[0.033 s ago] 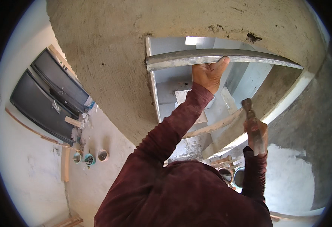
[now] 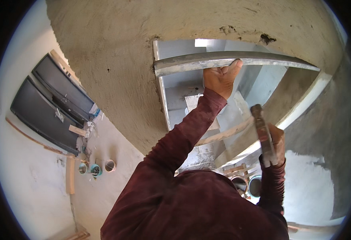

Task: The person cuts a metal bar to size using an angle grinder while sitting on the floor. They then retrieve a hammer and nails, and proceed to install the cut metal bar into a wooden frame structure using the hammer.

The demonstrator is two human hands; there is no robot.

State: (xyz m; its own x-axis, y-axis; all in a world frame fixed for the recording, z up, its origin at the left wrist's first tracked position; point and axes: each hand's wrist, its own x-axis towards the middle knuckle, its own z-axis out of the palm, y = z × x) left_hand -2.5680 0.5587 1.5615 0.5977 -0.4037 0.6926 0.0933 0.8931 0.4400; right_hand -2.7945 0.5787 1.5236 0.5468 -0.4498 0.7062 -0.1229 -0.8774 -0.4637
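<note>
A long straightedge-like grey metal bar [image 2: 187, 65], smeared with a pale coating, spans the upper part of an opening in the plastered wall [image 2: 115, 76]. My left hand [image 2: 220, 80] is closed on its lower edge near the middle, thumb up along the front face; the other fingers are partly hidden behind it. Lower and to the right, my right hand [image 2: 278, 144] grips a worn claw hammer [image 2: 262, 134]. The hammer's head faces me, its round end upward and its forked claw downward; the handle is mostly hidden. The hammer is apart from the bar.
Beyond the opening lies a pale room. Two dark panels [image 2: 47, 114] lean at the left wall near rubble. Several buckets stand on the floor, including a teal one [image 2: 96, 170] and a grey-filled one [image 2: 255, 186]. A wooden strip [image 2: 225, 133] crosses the opening's lower side.
My right hand has shifted slightly right, and the hammer's head has tilted a little. My left hand stays in place on the bar.
</note>
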